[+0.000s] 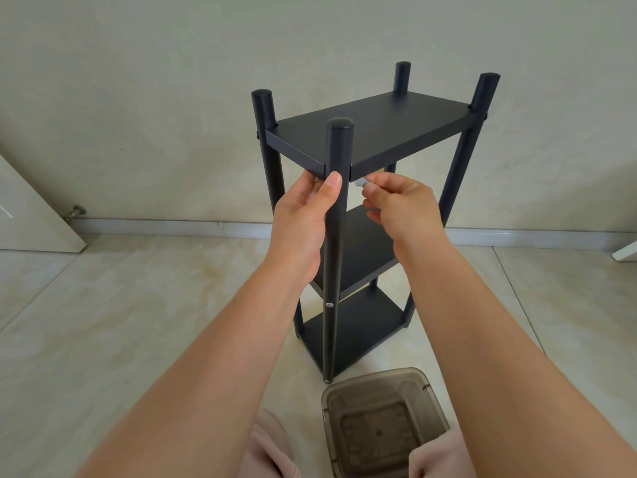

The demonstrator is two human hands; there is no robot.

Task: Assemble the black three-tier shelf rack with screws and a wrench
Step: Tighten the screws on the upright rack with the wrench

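I see the black shelf rack (365, 215) standing upright on the pale marble-patterned floor (103, 322), close to a matte cream wall (172, 81). It has four round posts with capped tops and three flat rectangular boards, all in a matte black finish with a fine grain. The near post (336, 236) carries a small silver screw head (330, 304) at the middle board's level.

My left hand (303, 225) holds the near post just below the top board (372, 129), thumb laid up the post's front, fingers wrapped behind it. My right hand (400, 208), at 3 o'clock of that post, pinches a small silver metal piece (361, 182) just under the board's near corner; I cannot tell whether it is a screw or the wrench.

At 6 o'clock of the rack, a translucent smoky-brown plastic container (382, 422), square with rounded corners, sits on the floor. A door (31, 215) with a floor stop (76, 212) stands at 9 o'clock.
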